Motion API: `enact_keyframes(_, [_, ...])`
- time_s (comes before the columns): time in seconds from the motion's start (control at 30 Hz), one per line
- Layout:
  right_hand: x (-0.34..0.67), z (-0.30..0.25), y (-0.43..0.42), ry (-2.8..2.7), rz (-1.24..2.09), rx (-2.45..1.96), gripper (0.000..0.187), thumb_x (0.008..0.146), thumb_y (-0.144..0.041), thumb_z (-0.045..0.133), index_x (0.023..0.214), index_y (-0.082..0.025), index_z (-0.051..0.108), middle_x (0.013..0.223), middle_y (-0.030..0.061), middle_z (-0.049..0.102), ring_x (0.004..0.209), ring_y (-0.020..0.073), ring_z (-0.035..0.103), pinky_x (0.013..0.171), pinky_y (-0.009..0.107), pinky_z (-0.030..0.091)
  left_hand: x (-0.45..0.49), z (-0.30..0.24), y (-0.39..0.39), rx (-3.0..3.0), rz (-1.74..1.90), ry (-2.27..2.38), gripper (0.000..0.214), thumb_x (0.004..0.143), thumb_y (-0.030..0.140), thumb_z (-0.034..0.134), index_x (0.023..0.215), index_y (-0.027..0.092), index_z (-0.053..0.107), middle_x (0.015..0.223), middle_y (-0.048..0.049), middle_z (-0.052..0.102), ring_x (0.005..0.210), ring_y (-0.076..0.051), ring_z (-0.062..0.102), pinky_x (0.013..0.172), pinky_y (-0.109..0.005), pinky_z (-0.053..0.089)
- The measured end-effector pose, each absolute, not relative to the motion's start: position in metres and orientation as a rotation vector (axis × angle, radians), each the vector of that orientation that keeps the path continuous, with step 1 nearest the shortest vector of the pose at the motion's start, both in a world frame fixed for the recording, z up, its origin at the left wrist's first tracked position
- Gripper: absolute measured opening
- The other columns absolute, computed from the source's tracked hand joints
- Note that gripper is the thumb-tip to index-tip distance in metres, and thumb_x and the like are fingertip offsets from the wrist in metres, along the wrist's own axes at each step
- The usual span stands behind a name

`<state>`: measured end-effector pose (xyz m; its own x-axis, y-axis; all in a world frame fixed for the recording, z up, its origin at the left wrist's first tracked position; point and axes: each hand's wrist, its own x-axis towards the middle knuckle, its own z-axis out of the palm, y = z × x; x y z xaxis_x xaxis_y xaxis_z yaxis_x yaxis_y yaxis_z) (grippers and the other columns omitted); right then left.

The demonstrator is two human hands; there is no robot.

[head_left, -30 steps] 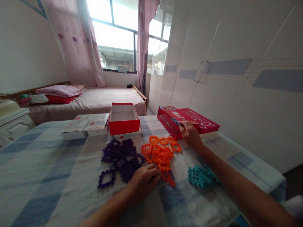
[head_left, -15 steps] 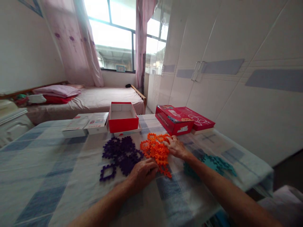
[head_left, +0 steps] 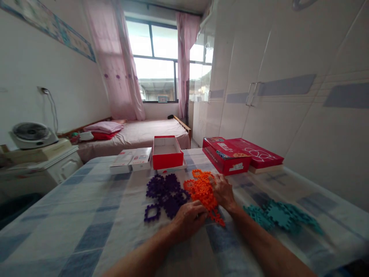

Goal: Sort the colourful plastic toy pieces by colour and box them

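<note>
A heap of orange notched interlocking pieces (head_left: pixel 203 192) lies in the middle of the checked cloth, between my hands. My left hand (head_left: pixel 190 216) rests at its lower left edge, fingers curled together; whatever may be inside them is hidden. Against the heap's right side, my right hand (head_left: pixel 223 191) has its fingers bent and somewhat apart, touching the orange pieces. Purple notched pieces (head_left: pixel 170 192) lie just left of the heap, with one square purple frame (head_left: pixel 152 212) nearest me. Teal notched pieces (head_left: pixel 279 214) lie to the right, beyond my right forearm.
Behind the pieces stand an open red box (head_left: pixel 168 161), two white boxes (head_left: pixel 141 159), and a red printed box (head_left: pixel 227 156) beside a flat red box (head_left: pixel 263 153). A bed (head_left: pixel 150 130) and a white wardrobe (head_left: pixel 282 127) are past the table (head_left: pixel 115 227).
The head view has swung left and up, so everything sits further right and lower. My right hand has pressed closer in against the orange heap; my left stays at its near edge.
</note>
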<state>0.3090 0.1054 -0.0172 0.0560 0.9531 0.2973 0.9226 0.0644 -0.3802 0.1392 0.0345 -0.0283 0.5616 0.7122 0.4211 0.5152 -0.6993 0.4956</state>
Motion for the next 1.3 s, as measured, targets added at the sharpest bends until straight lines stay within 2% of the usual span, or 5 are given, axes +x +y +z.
enact_keyframes(0.53, [0.316, -0.023, 0.11, -1.927, 0.142, -1.859, 0.05, 0.093, -0.045, 0.023, 0.128, -0.019, 0.049, 0.126, 0.0079, 0.054, 0.116, 0.0214, 0.048, 0.098, 0.037, 0.035, 0.134, -0.027, 0.032, 2.541, 1.059, 0.972, 0.02, 0.087, 0.015, 0.045, 0.085, 0.018, 0.065, 0.083, -0.0037, 0.066, 0.075, -0.011, 0.061, 0.07, -0.02, 0.046])
enact_keyframes(0.67, [0.317, -0.021, 0.109, -1.911, 0.187, -1.884, 0.052, 0.093, -0.047, 0.022, 0.131, -0.021, 0.046, 0.129, 0.0093, 0.052, 0.117, 0.0224, 0.047, 0.098, 0.038, 0.034, 0.123, -0.014, 0.038, 2.527, 1.161, 1.326, 0.018, 0.085, 0.017, 0.048, 0.093, 0.02, 0.064, 0.095, -0.0052, 0.066, 0.089, -0.016, 0.06, 0.081, -0.028, 0.047])
enact_keyframes(0.87, [0.316, -0.016, 0.106, -2.021, 0.181, -1.928, 0.052, 0.094, -0.043, 0.02, 0.135, -0.019, 0.042, 0.133, 0.0118, 0.048, 0.121, 0.0234, 0.043, 0.098, 0.04, 0.033, 0.105, -0.005, 0.043, 2.583, 0.766, 1.726, 0.041, 0.071, 0.027, 0.064, 0.111, 0.017, 0.06, 0.121, -0.0125, 0.057, 0.118, -0.029, 0.048, 0.098, -0.044, 0.038])
enact_keyframes(1.07, [0.317, -0.02, 0.108, -1.958, 0.155, -1.894, 0.049, 0.093, -0.043, 0.027, 0.131, -0.02, 0.046, 0.126, 0.0093, 0.054, 0.115, 0.023, 0.047, 0.097, 0.038, 0.034, 0.098, -0.008, 0.044, 2.633, 0.612, 1.754, 0.026, 0.078, 0.027, 0.056, 0.103, 0.018, 0.06, 0.114, -0.0095, 0.061, 0.111, -0.026, 0.051, 0.098, -0.044, 0.036])
enact_keyframes(1.3, [0.316, -0.02, 0.108, -1.971, 0.195, -1.92, 0.05, 0.092, -0.043, 0.028, 0.132, -0.019, 0.045, 0.131, 0.0101, 0.05, 0.118, 0.0231, 0.045, 0.099, 0.039, 0.032, 0.069, -0.005, 0.039, 2.714, 0.494, 1.916, 0.014, 0.078, 0.02, 0.052, 0.089, 0.017, 0.061, 0.102, -0.0099, 0.063, 0.1, -0.025, 0.056, 0.096, -0.045, 0.037])
